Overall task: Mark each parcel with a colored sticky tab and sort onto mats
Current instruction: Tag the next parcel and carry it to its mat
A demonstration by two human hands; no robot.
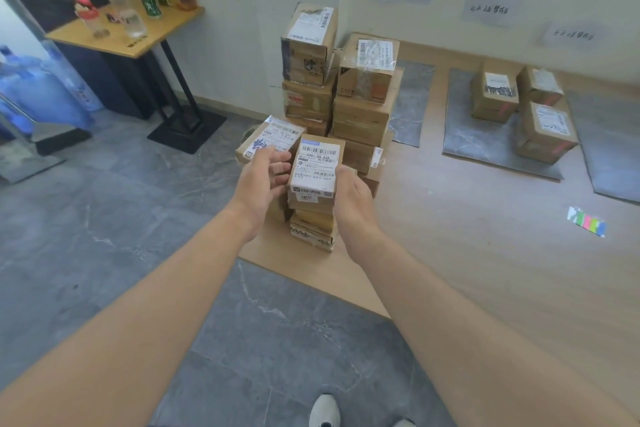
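Right hand (353,191) grips the right edge of the top parcel (313,168) on the front stack (313,230), left hand (263,173) open just beside its other side, looks like a 2-handed lift so the stack doesn't topple.

One wide-angle head camera looks forward and down along both forearms. The left hand (261,180) and right hand (355,194) sit mid-frame at arm's length, either side of a labelled parcel (315,166). Stacked parcels (360,114) stand beyond the hands.
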